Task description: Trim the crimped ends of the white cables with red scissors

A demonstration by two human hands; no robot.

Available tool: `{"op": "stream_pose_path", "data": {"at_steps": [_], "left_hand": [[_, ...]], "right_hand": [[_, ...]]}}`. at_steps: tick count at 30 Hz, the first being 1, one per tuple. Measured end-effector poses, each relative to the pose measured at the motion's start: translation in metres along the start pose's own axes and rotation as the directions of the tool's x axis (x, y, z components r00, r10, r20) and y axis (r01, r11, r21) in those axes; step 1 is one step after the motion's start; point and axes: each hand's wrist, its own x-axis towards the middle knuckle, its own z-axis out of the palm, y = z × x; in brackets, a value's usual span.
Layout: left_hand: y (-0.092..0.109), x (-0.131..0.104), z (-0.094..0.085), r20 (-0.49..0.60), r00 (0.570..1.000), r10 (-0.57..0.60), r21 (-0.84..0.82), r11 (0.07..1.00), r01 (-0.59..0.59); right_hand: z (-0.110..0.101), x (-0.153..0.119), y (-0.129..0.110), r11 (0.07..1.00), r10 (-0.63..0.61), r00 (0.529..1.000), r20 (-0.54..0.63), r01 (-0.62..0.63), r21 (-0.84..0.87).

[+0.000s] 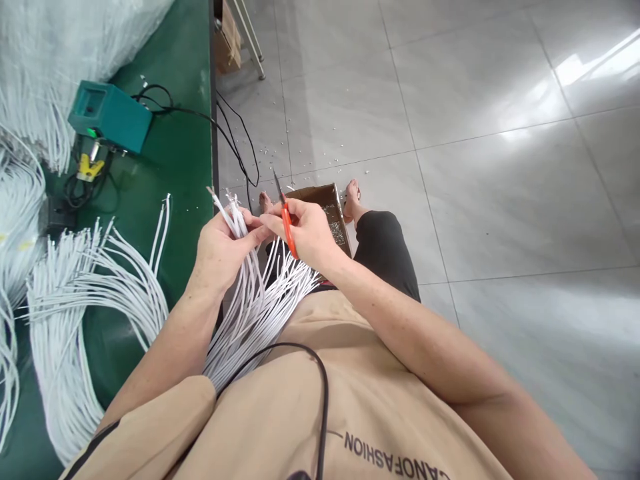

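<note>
A bundle of thin white wires (249,280) lies across my lap, its upper ends gathered in my left hand (220,250), which is closed around them. My right hand (306,230) is closed on orange-handled scissors (289,230), whose dark pointed blades angle up and away from me. The fingertips of both hands meet beside the wires. Short wire ends stick up above my left hand. More wires fan out under my right hand.
On the green table (185,160) at left are a teal device (111,117) with cables, several white wire bundles (63,347) and a large plastic-wrapped pile (75,40). A cardboard box (327,195) sits between my feet, with small scraps scattered on the floor (480,200).
</note>
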Motion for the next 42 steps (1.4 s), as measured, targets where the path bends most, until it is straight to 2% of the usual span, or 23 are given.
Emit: {"op": "stream_pose_path", "data": {"at_steps": [3, 5, 6, 8, 11, 19, 23, 27, 31, 34, 37, 39, 42], "left_hand": [[0.005, 0.001, -0.008, 0.138, 0.984, -0.113, -0.014, 0.993, 0.116], [0.007, 0.002, -0.014, 0.175, 0.970, -0.169, 0.004, 0.985, 0.171], [0.006, 0.003, -0.017, 0.176, 0.967, -0.186, 0.016, 0.982, 0.186], [0.004, 0.005, -0.021, 0.172, 0.966, -0.193, 0.027, 0.981, 0.191], [0.002, 0.007, -0.021, 0.174, 0.972, -0.156, 0.006, 0.987, 0.158], [0.005, 0.002, -0.013, 0.174, 0.982, -0.073, 0.030, 0.997, 0.068], [0.002, 0.005, -0.012, 0.084, 0.996, -0.028, -0.043, 0.999, 0.032], [0.003, 0.007, -0.010, 0.129, 0.988, -0.088, -0.174, 0.979, 0.110], [0.005, 0.005, -0.010, 0.140, 0.982, -0.130, -0.211, 0.965, 0.158], [0.004, 0.005, -0.010, 0.126, 0.985, -0.117, -0.197, 0.970, 0.140], [0.004, 0.004, -0.009, 0.090, 0.991, -0.095, -0.162, 0.981, 0.108], [0.004, 0.003, -0.007, 0.069, 0.994, -0.080, -0.139, 0.986, 0.089], [0.006, 0.002, -0.004, 0.057, 0.996, -0.062, -0.123, 0.990, 0.068]], "right_hand": [[-0.001, 0.000, 0.000, 0.998, 0.001, 0.993, -0.121, -0.009, -0.060], [-0.003, -0.001, -0.002, 0.994, -0.064, 0.974, -0.216, 0.044, -0.097], [-0.003, -0.002, -0.003, 0.990, -0.108, 0.969, -0.221, 0.086, -0.109], [-0.001, -0.003, -0.005, 0.980, -0.173, 0.973, -0.155, 0.155, -0.123], [0.003, -0.003, -0.005, 0.975, -0.171, 0.984, -0.048, 0.162, -0.151], [0.003, 0.001, -0.005, 0.962, -0.156, 0.987, -0.030, 0.145, -0.233], [0.003, 0.001, -0.007, 0.967, -0.092, 0.996, -0.002, 0.089, -0.238], [0.001, 0.000, -0.006, 0.991, -0.041, 0.997, 0.072, 0.050, -0.127], [-0.005, 0.003, -0.007, 0.997, 0.047, 0.998, 0.040, -0.045, -0.055], [-0.011, 0.004, -0.009, 0.964, 0.080, 0.995, 0.054, -0.063, -0.260], [-0.015, 0.003, -0.008, 0.843, 0.069, 0.990, 0.120, 0.006, -0.538], [-0.015, 0.002, -0.007, 0.769, 0.061, 0.985, 0.161, 0.056, -0.637], [-0.014, 0.000, -0.006, 0.708, 0.074, 0.979, 0.188, 0.081, -0.702]]}}
